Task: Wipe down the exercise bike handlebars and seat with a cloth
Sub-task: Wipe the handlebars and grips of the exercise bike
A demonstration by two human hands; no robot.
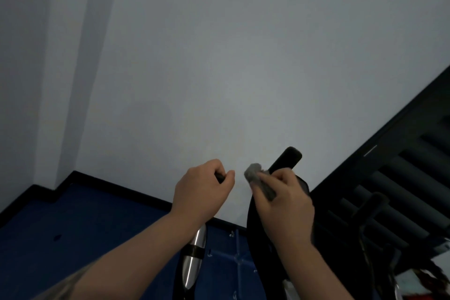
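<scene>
Left hand [203, 191]: curled around black handlebar grip [220, 177] | Right hand [286, 198]: pinches grey cloth [259, 179] against other handlebar [288, 157] | Hands: apart, near each other | Background: pale wall [219, 56]

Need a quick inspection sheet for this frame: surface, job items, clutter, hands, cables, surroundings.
Surface: blue floor with a black skirting strip along the wall.
Job's things: grey cloth bunched against the black right handlebar grip; left grip mostly hidden in the fist, chrome tube below it. Seat not in view.
Clutter: reddish items at the bottom right corner, too blurred to identify.
Hands: left hand grips the left grip; right hand holds the cloth.
Cables: nothing seen.
Surroundings: plain pale wall; dark slatted frame at right.
</scene>
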